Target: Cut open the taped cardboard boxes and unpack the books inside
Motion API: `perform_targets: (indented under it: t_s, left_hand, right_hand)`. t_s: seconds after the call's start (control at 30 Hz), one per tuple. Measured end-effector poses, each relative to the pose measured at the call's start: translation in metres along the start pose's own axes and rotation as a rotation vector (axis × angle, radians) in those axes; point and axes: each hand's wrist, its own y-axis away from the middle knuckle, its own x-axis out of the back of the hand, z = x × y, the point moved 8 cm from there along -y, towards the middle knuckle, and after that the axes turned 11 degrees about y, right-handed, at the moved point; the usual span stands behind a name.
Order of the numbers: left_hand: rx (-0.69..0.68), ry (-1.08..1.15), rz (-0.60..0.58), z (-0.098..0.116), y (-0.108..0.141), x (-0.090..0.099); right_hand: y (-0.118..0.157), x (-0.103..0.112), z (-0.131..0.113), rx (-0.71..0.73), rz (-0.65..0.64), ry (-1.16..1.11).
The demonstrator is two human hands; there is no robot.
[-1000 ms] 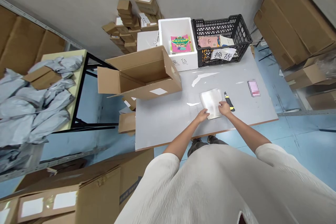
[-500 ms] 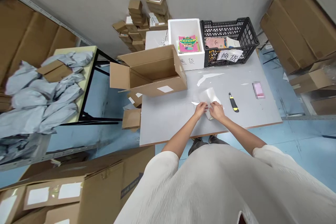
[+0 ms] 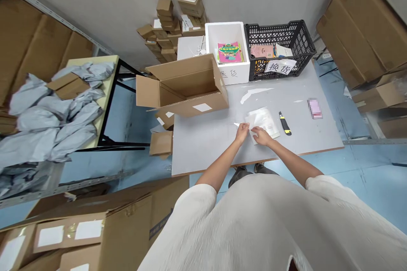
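Note:
A flat, pale white packet (image 3: 266, 122), slightly wrinkled and shiny, lies on the grey table near its front edge. At its left edge is my left hand (image 3: 242, 132), closed, with thumb and fingers pinched on the packet's margin. My right hand (image 3: 262, 136) rests over the packet's lower left part, fingers stretched toward my left hand and loosely apart. A small white scrap pokes out beside my left fingertips. To the right of the packet lies a black and yellow utility knife (image 3: 285, 123), touched by neither hand.
An open cardboard box (image 3: 187, 89) stands on the table (image 3: 203, 144) at left. Behind are a white foam box (image 3: 233, 74) with booklets and a black crate (image 3: 280, 42). A torn white strip (image 3: 254, 92) and a blurred pink item (image 3: 314, 108) lie on the tabletop.
The white packet has spread out flatter and wider to the right. My hands have come slightly apart, the right one now lying over the packet.

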Motion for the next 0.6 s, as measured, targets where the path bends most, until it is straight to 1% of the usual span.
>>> perform_targets:
  t_s: [0.07,0.1,0.13,0.17,0.23,0.3,0.37,0.43,0.5,0.53,0.57,0.6]
  left_hand:
    - [-0.028,-0.068,0.087,0.001,-0.001,0.014]
    - [-0.039,-0.105,0.132,0.001,-0.001,0.022]
    - [-0.046,-0.139,0.174,0.000,-0.001,0.031]
    - [-0.050,-0.165,0.210,0.000,0.000,0.040]
    - [-0.050,-0.201,0.259,-0.002,0.001,0.056]
    - [-0.037,-0.223,0.282,-0.004,0.002,0.069]
    - [-0.033,-0.230,0.293,-0.004,0.004,0.077]
    - [-0.057,-0.252,0.344,0.001,0.009,0.085]
    - [-0.130,-0.338,0.453,0.011,0.020,0.092]
    - [-0.189,-0.404,0.504,0.018,0.028,0.094]
    - [-0.261,-0.482,0.527,0.025,0.036,0.093]
    - [-0.346,-0.565,0.506,0.031,0.043,0.088]
  right_hand:
    - [-0.001,-0.015,-0.021,0.172,-0.014,-0.131]
    - [-0.001,-0.020,-0.028,0.222,-0.022,-0.190]
    - [-0.002,-0.025,-0.029,0.233,-0.023,-0.234]
    - [-0.002,-0.027,-0.026,0.208,-0.015,-0.255]
    - [-0.003,-0.027,-0.010,0.086,0.026,-0.221]
    - [-0.002,-0.022,0.015,-0.066,0.061,-0.107]
    - [0.002,-0.018,0.039,-0.215,0.053,0.030]
    - [0.007,-0.017,0.057,-0.330,0.010,0.140]
    - [0.011,-0.017,0.065,-0.402,-0.037,0.219]
    - [0.012,-0.018,0.067,-0.425,-0.054,0.251]
    - [0.013,-0.019,0.066,-0.444,-0.068,0.281]
    - [0.014,-0.019,0.065,-0.458,-0.079,0.309]
